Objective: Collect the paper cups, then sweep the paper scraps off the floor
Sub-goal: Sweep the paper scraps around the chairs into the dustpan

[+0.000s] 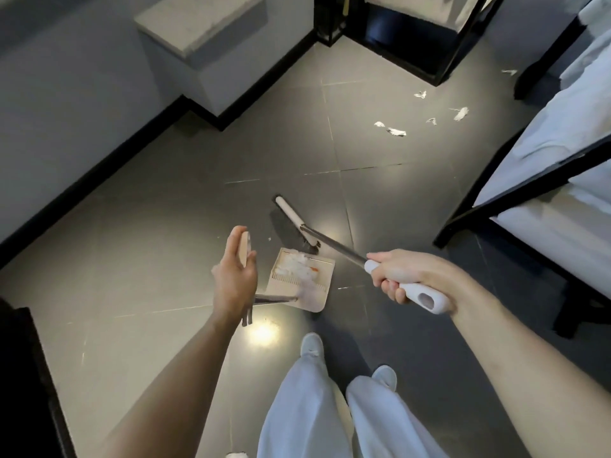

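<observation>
My right hand (406, 282) grips the white grip of a broom. Its metal pole slants down left to the broom head (292, 223), whose dark bristles rest on the floor just beyond the dustpan. The beige dustpan (322, 276) lies on the tiles in front of my feet and holds a heap of white paper scraps (297, 266). My left hand (233, 282) holds the top of the dustpan's long handle (246, 243) between thumb and fingers. Several loose scraps (396, 131) lie on the floor further off, near the bed. No paper cup is in sight.
A bed with a black frame (515, 190) and white sheets fills the right side. A white boxed ledge (198, 44) juts from the left wall, and black-framed furniture (439, 61) stands at the far end. Dark furniture (29, 375) is at the lower left.
</observation>
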`<state>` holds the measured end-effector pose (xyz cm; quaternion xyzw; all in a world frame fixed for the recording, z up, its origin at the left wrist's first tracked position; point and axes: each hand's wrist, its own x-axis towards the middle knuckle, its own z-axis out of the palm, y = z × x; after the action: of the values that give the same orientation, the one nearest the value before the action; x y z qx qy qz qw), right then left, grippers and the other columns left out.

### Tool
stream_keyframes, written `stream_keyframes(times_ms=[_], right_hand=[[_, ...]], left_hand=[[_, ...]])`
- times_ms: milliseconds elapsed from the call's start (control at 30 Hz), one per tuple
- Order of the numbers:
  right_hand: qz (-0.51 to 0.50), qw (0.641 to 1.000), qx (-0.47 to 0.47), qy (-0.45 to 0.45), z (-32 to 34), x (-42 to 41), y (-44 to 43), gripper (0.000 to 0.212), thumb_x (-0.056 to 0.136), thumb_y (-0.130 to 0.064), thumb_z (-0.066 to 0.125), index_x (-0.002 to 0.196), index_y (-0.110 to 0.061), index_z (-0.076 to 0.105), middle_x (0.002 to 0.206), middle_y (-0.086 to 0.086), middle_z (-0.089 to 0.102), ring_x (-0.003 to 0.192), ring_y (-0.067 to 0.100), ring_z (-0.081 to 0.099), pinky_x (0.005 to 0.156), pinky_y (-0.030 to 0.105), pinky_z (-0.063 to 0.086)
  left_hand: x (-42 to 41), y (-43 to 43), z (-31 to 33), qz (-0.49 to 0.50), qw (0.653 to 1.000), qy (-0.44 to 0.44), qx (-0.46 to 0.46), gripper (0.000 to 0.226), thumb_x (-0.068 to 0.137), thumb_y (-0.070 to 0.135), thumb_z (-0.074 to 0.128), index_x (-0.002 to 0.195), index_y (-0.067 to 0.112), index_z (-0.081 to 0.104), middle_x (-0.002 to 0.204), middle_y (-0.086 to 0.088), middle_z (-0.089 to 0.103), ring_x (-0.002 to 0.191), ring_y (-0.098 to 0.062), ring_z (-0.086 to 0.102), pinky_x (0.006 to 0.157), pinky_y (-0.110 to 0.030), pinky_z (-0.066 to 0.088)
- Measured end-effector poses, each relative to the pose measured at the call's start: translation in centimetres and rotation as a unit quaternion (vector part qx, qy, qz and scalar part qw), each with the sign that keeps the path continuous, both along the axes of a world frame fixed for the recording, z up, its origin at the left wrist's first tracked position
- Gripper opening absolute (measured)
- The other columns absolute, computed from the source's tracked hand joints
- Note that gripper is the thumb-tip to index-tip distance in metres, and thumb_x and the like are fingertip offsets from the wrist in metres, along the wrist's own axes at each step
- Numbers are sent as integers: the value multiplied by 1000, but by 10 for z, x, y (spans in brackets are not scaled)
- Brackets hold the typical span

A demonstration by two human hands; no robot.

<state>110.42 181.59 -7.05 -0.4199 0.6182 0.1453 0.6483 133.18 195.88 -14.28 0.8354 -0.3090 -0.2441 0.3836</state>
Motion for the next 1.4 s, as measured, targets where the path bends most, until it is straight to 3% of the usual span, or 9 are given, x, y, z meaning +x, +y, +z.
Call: stream_keyframes(times_ms=[267, 433, 567, 700, 833, 1000, 1167, 1267, 1400], right_hand=[[77, 996, -48, -13, -21, 89, -23, 60, 87, 1, 40, 139, -30, 42, 62, 0, 41, 39, 5, 32, 34, 13, 28], [206, 976, -60, 21, -56, 119, -8, 56, 84, -2, 38, 135, -23, 45, 63, 4, 42, 47, 11, 33, 41, 20, 29], [267, 963, -16, 39, -63, 120, 23, 67, 88, -4, 40, 148, -32, 29, 61, 3, 46, 40, 7, 37, 38, 18, 32], [290, 954, 58, 36, -42, 113, 21, 62, 87, -3, 40, 142, -32, 37, 50, -2, 47, 37, 5, 37, 34, 14, 31], [251, 964, 83, 18, -14, 95, -11, 53, 88, -1, 38, 134, -26, 45, 42, -4, 41, 33, 3, 34, 31, 12, 29], [174, 982, 66, -16, -3, 63, -57, 57, 87, -1, 40, 133, -34, 44, 42, -5, 39, 34, 4, 32, 31, 13, 28], [87, 994, 36, -49, 3, 30, -138, 55, 86, -1, 42, 130, -33, 48, 44, -4, 39, 35, 4, 32, 32, 14, 28], [34, 997, 18, -70, 5, 11, -201, 55, 86, 0, 42, 132, -31, 48, 44, -4, 38, 35, 4, 33, 32, 13, 26], [-36, 997, -6, -74, 6, -13, -288, 61, 88, 0, 42, 137, -37, 41, 41, -4, 42, 33, 4, 35, 31, 14, 29]], left_hand=[[32, 53, -3, 58, 998, 2, 8, 35, 98, 22, 49, 127, 40, 42, 76, -5, 59, 61, -30, 59, 69, -44, 53], [57, 72, -11, 117, 993, -9, 23, 38, 98, 19, 50, 128, 39, 42, 89, -11, 62, 64, -28, 61, 73, -47, 55], [78, 64, -10, 123, 992, -8, 22, 36, 97, 19, 50, 123, 43, 42, 77, -8, 59, 63, -32, 60, 67, -47, 56], [84, 43, -4, 97, 995, -4, 6, 34, 96, 19, 51, 120, 43, 44, 74, 1, 58, 64, -33, 60, 67, -51, 56], [83, 17, 5, 62, 998, -15, 0, 34, 97, 22, 51, 115, 49, 43, 81, 3, 58, 72, -34, 62, 73, -54, 55], [77, -44, 19, 26, 999, -23, -20, 37, 95, 21, 53, 118, 48, 45, 85, 4, 61, 76, -35, 63, 77, -51, 55], [68, -148, 27, -21, 998, -48, -39, 37, 92, 20, 52, 119, 45, 47, 83, 28, 59, 68, -11, 58, 79, -41, 54], [57, -224, 24, -38, 997, -44, -45, 37, 93, 21, 52, 120, 45, 46, 91, 24, 58, 80, -20, 60, 88, -43, 52], [35, -327, 22, -56, 997, -31, -50, 38, 93, 21, 53, 120, 46, 46, 92, 18, 60, 82, -25, 62, 86, -46, 53]])
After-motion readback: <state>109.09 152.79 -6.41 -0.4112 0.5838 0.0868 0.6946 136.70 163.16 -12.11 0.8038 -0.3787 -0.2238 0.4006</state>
